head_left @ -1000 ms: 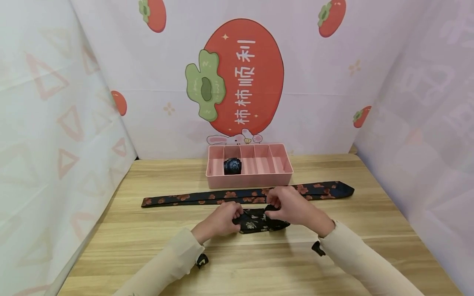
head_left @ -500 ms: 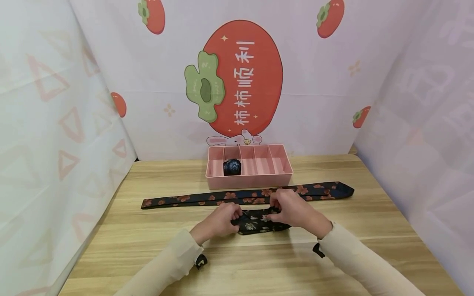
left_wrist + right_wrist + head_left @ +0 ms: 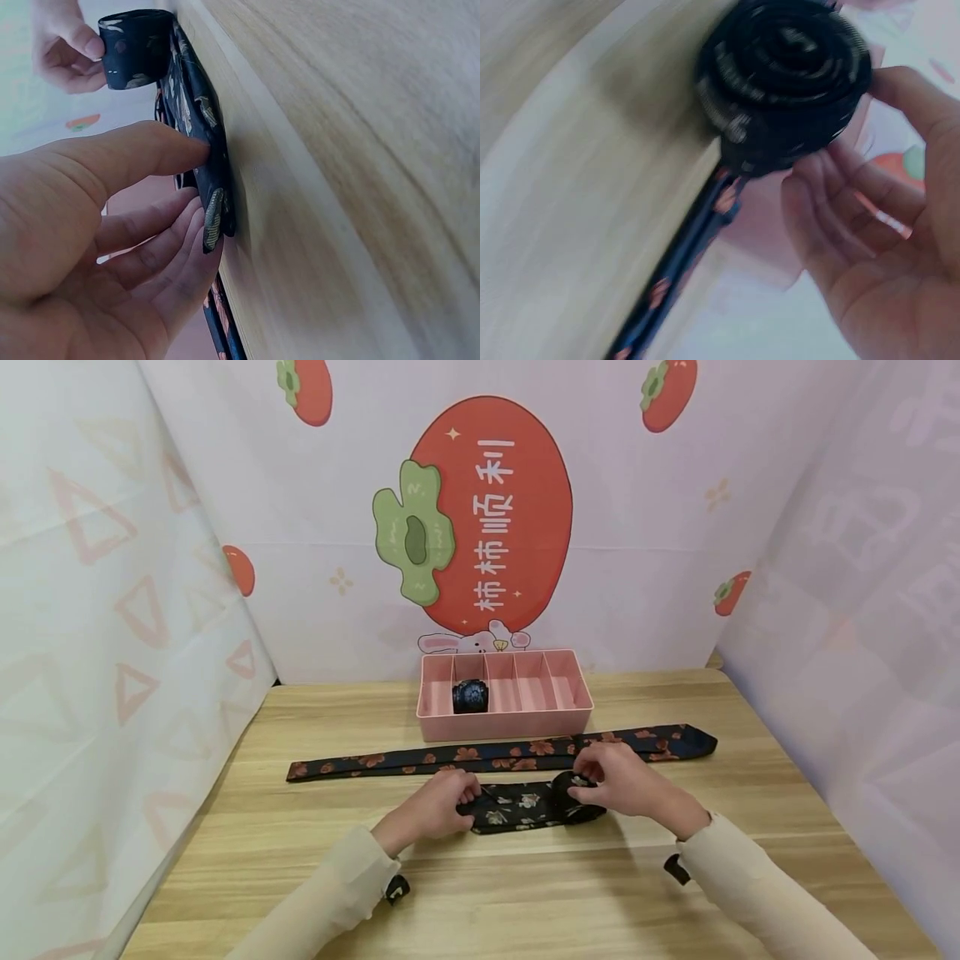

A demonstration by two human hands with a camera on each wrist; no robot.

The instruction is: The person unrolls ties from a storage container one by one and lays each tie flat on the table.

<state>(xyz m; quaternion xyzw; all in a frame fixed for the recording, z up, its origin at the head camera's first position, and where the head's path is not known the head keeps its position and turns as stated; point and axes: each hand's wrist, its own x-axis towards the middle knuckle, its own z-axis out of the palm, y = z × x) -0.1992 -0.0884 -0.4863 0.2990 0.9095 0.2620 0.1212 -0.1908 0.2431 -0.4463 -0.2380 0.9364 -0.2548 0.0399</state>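
Note:
A black floral necktie lies on the table, its right part wound into a roll. My right hand holds that roll between thumb and fingers; the right wrist view shows its coiled layers, slightly blurred. At the flat left end my left hand pinches the tie, thumb on one face and fingers on the other in the left wrist view. Just behind lies a second necktie, dark blue with orange-red flowers, stretched out lengthwise. Part of it is hidden by my right hand.
Behind the ties stands a pink divided box. A rolled dark blue tie sits in its second compartment from the left. A printed cloth backdrop rises at the table's back edge.
My right hand has moved right with the roll, which shows more clearly now. My left hand has shifted slightly left with the tie's end. The flower-patterned blue tie has stayed put.

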